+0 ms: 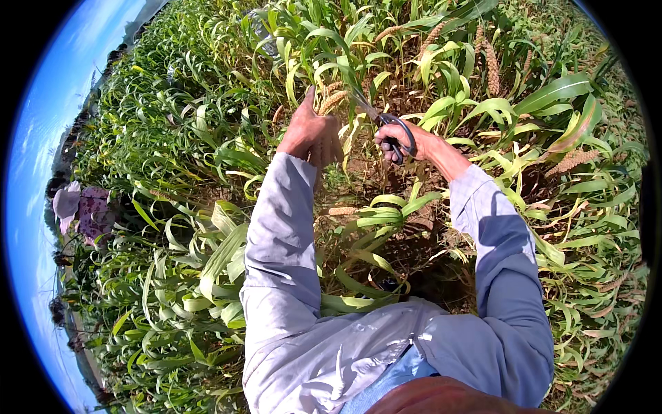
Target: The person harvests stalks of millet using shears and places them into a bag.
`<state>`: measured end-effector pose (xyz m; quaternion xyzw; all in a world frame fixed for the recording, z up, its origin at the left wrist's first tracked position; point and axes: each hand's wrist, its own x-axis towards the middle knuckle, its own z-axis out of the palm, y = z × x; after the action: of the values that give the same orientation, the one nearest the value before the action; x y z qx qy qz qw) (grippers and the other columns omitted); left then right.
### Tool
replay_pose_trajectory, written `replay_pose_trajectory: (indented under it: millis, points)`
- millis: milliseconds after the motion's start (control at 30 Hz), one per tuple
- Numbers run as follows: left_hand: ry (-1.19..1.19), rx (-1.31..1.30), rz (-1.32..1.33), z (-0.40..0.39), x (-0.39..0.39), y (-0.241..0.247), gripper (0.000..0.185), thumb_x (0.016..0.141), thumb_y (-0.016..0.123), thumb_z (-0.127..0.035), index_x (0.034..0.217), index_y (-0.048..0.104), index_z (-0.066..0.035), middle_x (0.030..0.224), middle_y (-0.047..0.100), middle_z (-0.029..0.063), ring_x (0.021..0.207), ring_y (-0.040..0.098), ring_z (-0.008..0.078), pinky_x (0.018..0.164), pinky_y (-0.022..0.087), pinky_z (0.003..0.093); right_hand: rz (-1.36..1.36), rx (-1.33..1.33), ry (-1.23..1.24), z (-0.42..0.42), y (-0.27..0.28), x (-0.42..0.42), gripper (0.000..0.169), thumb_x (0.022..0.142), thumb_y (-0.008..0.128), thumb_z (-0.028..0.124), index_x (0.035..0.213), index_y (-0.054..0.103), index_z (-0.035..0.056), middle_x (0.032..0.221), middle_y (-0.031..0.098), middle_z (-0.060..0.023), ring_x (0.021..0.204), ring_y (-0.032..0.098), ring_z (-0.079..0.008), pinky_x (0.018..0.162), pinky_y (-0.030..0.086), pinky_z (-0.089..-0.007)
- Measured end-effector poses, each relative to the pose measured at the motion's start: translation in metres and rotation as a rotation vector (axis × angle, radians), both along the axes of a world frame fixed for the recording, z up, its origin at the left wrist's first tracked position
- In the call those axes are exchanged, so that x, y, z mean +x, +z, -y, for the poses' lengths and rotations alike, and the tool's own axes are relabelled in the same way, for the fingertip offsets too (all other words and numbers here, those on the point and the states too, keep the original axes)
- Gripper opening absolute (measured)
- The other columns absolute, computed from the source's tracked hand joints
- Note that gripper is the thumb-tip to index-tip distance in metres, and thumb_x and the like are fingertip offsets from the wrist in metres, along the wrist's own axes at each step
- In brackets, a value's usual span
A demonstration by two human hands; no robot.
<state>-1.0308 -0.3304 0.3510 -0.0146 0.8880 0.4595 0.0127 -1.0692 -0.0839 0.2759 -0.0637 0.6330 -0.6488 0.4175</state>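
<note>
My left hand (309, 129) is closed around several foxtail millet heads (332, 102). Their tan tips stick out above the fist, while the part below it is blurred. To the right, a pair of scissors with black handles (384, 119) is gripped in my right hand (401, 141). Its blades point up and left, towards green millet leaves and stalks (353, 72) just beyond the held heads. Whether the blades touch a stalk I cannot tell. Below the hands, another millet head (342, 211) lies among bent leaves.
Standing millet surrounds me, with ripe heads (491, 67) at the upper right and another head (571, 161) at the right. Brown soil (421, 215) shows between the stalks. A person in a pink patterned top (96, 213) and pale hat is among the plants at the far left.
</note>
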Motion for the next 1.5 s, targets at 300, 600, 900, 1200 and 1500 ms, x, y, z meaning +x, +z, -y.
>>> replay_pose_trajectory:
  millis: [300,600,900,1200,1500]
  points:
    - [0.067,0.019,0.09,0.038,-0.017,-0.055,0.041,0.082,0.068,-0.015,0.119,0.057,0.001,0.093,0.067,0.0135,0.083,0.063,0.0213,0.076,0.051,0.0353,0.038,-0.04,-0.058,0.03,-0.002,-0.019,0.02,0.091,0.058,0.027,0.082,0.058,0.0087,0.059,0.05,0.0035,0.049,0.053,-0.0109,0.043,0.042,-0.0237]
    - [0.223,0.295,-0.187,0.021,0.029,-0.035,0.027,0.078,0.069,-0.008,0.102,0.063,0.004,0.09,0.068,0.0129,0.074,0.064,0.0206,0.069,0.052,0.0315,-0.168,-0.07,-0.163,-0.01,-0.013,0.072,0.025,0.086,0.067,0.025,0.075,0.056,0.0058,0.054,0.049,0.002,0.043,0.049,-0.0076,0.038,0.039,-0.0221]
    - [-0.243,-0.063,0.047,-0.051,0.069,0.011,0.054,0.082,0.068,-0.001,0.133,0.053,-0.006,0.104,0.07,0.009,0.089,0.065,0.0153,0.083,0.053,0.0298,-0.098,-0.013,-0.014,-0.143,-0.005,0.223,0.028,0.082,0.06,0.023,0.098,0.056,0.0005,0.075,0.058,-0.0056,0.061,0.063,-0.0152,0.056,0.051,-0.029]
    - [-0.2,-0.035,0.343,-0.026,0.135,-0.011,0.021,0.092,0.055,-0.005,0.113,0.057,-0.005,0.072,0.069,0.009,0.05,0.061,0.0169,0.046,0.05,0.0313,0.038,-0.121,0.072,-0.087,-0.035,0.294,0.03,0.08,0.061,0.024,0.089,0.054,-0.0039,0.07,0.065,-0.0126,0.063,0.066,-0.0189,0.056,0.052,-0.0295]
    - [-0.135,0.274,0.319,-0.042,0.205,-0.07,0.028,0.089,0.068,-0.02,0.111,0.063,-0.003,0.095,0.068,0.0043,0.083,0.061,0.0152,0.078,0.051,0.031,-0.285,-0.187,-0.087,-0.05,-0.069,0.3,0.029,0.088,0.058,0.026,0.069,0.054,0.0042,0.057,0.046,0.0016,0.048,0.046,-0.0093,0.045,0.039,-0.0269]
